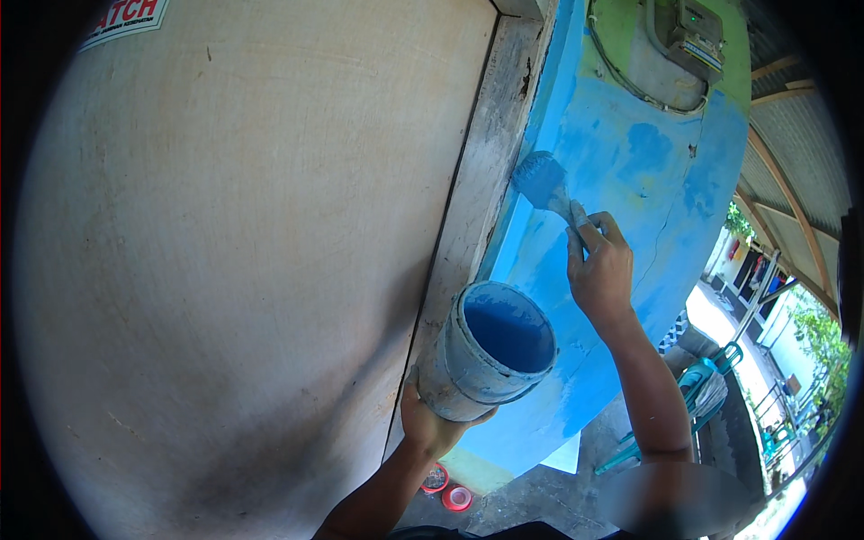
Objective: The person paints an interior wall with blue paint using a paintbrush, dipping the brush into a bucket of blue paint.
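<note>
A paint-smeared bucket [447,367] with blue paint inside rests tilted in my left hand [432,425], whose fingers wrap round its base from below. My right hand [601,267] grips the handle of a paintbrush [543,181]. The brush's blue-coated bristles meet the narrow blue wall edge beside the wooden door frame [481,153]. Blue paint covers much of the wall [612,171] in uneven patches, with lighter areas and a thin crack showing.
A pale door panel [243,225] fills the left side. High on the wall hangs an electricity meter [697,40] with a looping cable [634,90]. Two red round containers [457,498] sit on the floor below. At right stands a green chair [702,378].
</note>
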### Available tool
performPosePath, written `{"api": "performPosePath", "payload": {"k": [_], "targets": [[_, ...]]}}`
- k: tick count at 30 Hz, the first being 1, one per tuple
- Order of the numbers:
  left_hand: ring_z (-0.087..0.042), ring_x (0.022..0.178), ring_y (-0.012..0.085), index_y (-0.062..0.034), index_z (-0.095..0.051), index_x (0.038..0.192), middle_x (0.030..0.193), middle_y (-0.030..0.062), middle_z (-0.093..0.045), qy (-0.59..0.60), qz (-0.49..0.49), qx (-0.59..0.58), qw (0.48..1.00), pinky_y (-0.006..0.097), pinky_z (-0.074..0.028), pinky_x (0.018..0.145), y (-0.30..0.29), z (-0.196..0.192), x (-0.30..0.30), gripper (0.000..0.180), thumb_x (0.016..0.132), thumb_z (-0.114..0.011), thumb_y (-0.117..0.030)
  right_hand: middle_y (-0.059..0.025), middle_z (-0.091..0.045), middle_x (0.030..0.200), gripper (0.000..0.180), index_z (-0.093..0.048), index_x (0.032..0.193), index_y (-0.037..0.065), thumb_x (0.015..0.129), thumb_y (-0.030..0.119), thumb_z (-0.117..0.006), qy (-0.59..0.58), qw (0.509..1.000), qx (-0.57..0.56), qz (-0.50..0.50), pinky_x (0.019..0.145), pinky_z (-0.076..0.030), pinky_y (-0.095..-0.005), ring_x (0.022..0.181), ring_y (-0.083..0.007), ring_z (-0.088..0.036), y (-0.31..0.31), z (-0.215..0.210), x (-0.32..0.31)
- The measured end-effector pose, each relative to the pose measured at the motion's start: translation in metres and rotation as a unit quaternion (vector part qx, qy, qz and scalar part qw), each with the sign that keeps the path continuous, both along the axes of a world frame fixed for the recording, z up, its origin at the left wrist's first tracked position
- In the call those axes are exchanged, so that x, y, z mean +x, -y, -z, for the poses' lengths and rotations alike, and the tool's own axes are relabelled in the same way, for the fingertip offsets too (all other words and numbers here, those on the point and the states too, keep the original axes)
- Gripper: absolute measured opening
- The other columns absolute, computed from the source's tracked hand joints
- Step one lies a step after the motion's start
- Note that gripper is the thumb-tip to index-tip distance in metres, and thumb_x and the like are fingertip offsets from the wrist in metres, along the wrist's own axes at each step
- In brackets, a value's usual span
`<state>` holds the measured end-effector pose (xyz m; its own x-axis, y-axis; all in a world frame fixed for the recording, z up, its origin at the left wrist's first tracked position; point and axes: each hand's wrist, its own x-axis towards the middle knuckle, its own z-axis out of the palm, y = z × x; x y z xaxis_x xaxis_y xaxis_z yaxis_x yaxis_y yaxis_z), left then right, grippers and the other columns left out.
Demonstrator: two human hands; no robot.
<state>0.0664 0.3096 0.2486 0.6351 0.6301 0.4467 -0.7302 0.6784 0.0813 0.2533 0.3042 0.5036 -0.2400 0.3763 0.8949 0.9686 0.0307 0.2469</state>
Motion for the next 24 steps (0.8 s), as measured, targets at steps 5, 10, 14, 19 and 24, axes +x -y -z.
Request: {"api": "performPosePath", "payload": {"k": [5,10,14,19,24], "targets": [[-0.033,0.152,0.0405,-0.0201,-0.027,0.165,0.167,0.0147,-0.029,-0.015,-0.023,-0.045,0.999,0.068,-0.034,0.115,0.0,0.008,0.003,0.079,0.101,-0.035,-0.066,-0.0132,-0.067,0.101,0.037,-0.072,0.129,0.003,0.092,0.004,-0.072,-0.02,0.999,0.027,0.022,0.055,-0.055,-0.0414,0.065,-0.0298,-0.068,0.008,0.003,0.003],[-0.033,0.153,0.0414,-0.0192,-0.025,0.165,0.167,0.0159,-0.028,-0.015,-0.05,-0.032,0.998,0.069,-0.034,0.116,-0.005,0.013,0.006,0.081,0.101,-0.035,-0.067,-0.0119,-0.066,0.098,0.035,-0.072,0.128,0.001,0.093,0.004,-0.072,-0.027,0.999,0.001,-0.021,0.051,-0.054,-0.0393,0.062,-0.0263,-0.067,0.008,0.025,0.014],[-0.033,0.153,0.0423,-0.018,-0.024,0.166,0.167,0.0172,-0.029,-0.006,-0.057,-0.016,0.998,0.07,-0.034,0.117,-0.01,0.015,0.015,0.082,0.101,-0.034,-0.068,-0.0113,-0.066,0.101,0.035,-0.071,0.129,0.001,0.093,0.004,-0.071,-0.022,0.999,-0.037,-0.032,0.051,-0.054,-0.0392,0.061,-0.0266,-0.067,-0.014,0.045,0.039],[-0.031,0.154,0.0433,-0.0177,-0.022,0.166,0.167,0.0178,-0.028,-0.019,-0.073,-0.022,0.997,0.071,-0.032,0.118,-0.007,0.02,0.015,0.084,0.101,-0.035,-0.07,-0.0123,-0.066,0.103,0.036,-0.07,0.13,0.002,0.095,0.002,-0.069,-0.023,0.998,-0.046,0.029,0.051,-0.054,-0.0402,0.063,-0.0281,-0.068,-0.012,0.05,0.04],[-0.028,0.155,0.0441,-0.0185,-0.021,0.167,0.169,0.0175,-0.026,0.009,-0.088,-0.027,0.996,0.072,-0.031,0.118,-0.01,0.031,0.013,0.085,0.101,-0.034,-0.071,-0.0128,-0.065,0.103,0.036,-0.07,0.131,0.003,0.096,0.001,-0.067,-0.067,0.997,-0.041,0.01,0.051,-0.054,-0.0403,0.064,-0.0285,-0.069,0.002,0.051,0.03]]}}
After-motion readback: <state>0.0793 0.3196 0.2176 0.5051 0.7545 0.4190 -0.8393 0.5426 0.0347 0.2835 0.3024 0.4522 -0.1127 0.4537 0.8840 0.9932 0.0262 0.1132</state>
